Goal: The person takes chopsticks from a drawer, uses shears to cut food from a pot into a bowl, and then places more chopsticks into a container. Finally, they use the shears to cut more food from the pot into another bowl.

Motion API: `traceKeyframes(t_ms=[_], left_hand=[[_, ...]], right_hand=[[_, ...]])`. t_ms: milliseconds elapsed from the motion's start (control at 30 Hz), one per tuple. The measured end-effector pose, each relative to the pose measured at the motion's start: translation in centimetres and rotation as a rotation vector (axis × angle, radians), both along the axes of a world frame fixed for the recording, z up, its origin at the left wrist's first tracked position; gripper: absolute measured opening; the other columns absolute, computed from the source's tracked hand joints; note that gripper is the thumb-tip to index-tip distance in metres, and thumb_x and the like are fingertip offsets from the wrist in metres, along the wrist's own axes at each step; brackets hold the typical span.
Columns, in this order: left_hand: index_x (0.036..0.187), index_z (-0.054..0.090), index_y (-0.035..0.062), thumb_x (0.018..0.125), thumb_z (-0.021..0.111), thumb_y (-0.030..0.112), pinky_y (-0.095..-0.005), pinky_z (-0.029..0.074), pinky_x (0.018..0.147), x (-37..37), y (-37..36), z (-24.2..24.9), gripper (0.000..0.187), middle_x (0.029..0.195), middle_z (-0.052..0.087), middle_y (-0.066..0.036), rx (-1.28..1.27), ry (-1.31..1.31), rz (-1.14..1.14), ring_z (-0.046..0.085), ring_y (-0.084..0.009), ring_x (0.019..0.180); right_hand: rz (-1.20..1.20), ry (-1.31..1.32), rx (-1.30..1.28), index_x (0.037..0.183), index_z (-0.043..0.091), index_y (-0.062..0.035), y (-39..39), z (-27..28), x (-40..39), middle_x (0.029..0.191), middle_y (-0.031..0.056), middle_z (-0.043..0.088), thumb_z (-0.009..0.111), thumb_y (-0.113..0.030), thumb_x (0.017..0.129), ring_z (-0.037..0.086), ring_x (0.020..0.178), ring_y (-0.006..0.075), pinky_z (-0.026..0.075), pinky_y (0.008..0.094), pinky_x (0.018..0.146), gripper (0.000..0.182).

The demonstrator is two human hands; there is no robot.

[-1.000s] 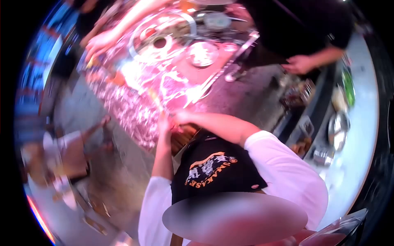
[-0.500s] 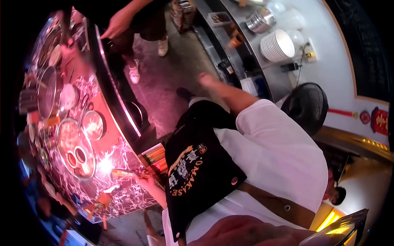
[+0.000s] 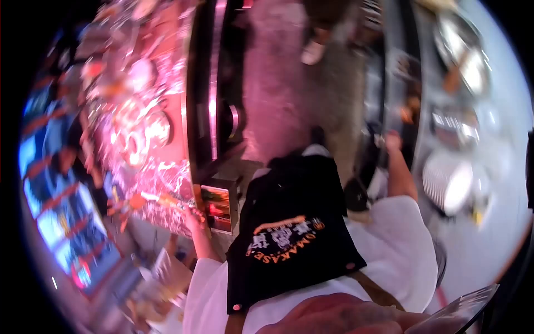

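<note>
Here, your left hand (image 3: 194, 217) is clasping a slim item (image 3: 171, 201) over the table (image 3: 173, 173), while your right hand (image 3: 393, 141) is hovering by the shelf (image 3: 397, 92), its grip too blurred to tell.

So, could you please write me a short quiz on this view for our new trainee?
1. Which hand seems to be holding the slim orange item, left or right?
2. True or false: the stacked white bowls are on the same side of the person as the right hand.
3. Fill in the missing word: the large orange letters on the black apron spell ____.

Key:
1. The left hand, at the edge of the patterned counter; blur hides what the item is.
2. True.
3. OMAKASE.
</note>
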State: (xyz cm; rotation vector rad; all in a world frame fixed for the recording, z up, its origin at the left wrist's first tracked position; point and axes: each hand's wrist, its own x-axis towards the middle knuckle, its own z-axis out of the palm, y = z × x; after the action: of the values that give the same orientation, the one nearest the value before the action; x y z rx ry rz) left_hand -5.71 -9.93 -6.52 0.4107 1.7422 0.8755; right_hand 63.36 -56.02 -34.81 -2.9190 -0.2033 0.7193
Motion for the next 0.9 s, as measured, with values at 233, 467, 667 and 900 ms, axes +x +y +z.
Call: traceKeyframes(t_ms=[233,467,667,900], left_hand=[[0.084,0.048,0.0129,0.096,0.057,0.042,-0.0254,0.041,0.042,4.0,-4.6,0.2,0.033,0.061,0.047,-0.002,0.039,0.213,0.095,0.046,-0.0137,0.049],[0.082,0.052,0.0123,0.093,0.061,0.045,-0.0235,0.037,0.041,8.5,-6.1,1.6,0.036,0.059,0.046,0.001,0.099,0.196,0.224,0.044,-0.0114,0.046],[0.087,0.059,0.0064,0.093,0.061,0.021,-0.0229,0.036,0.043,8.9,-6.4,2.5,0.016,0.061,0.051,0.002,0.288,0.035,0.406,0.045,-0.0086,0.048],[0.070,0.050,0.0035,0.096,0.050,0.018,-0.0262,0.043,0.052,9.1,-4.7,6.4,0.030,0.062,0.053,-0.005,0.593,0.140,0.417,0.051,-0.0140,0.053]], right_hand=[[0.022,0.017,-0.172,0.108,0.067,-0.0019,1.2,-8.3,14.9,0.110,0.0248,0.065,0.054,-0.029,0.082,0.063,0.106,0.0401,0.050,0.0459,0.092,0.039],[0.222,-0.340,0.026,0.097,0.068,-0.0021,2.7,-16.0,11.9,0.099,0.0177,0.069,0.052,-0.022,0.088,0.064,0.097,0.0370,0.049,0.0454,0.089,0.027],[0.517,0.404,0.801,0.093,0.069,-0.0031,31.8,6.3,-11.0,0.092,0.0133,0.069,0.065,-0.013,0.083,0.065,0.089,0.0269,0.051,0.0389,0.083,0.015],[1.858,0.454,1.142,0.093,0.066,-0.0104,52.0,31.5,-35.8,0.099,0.0130,0.058,0.061,-0.018,0.082,0.061,0.093,0.0319,0.052,0.0425,0.079,0.015]])
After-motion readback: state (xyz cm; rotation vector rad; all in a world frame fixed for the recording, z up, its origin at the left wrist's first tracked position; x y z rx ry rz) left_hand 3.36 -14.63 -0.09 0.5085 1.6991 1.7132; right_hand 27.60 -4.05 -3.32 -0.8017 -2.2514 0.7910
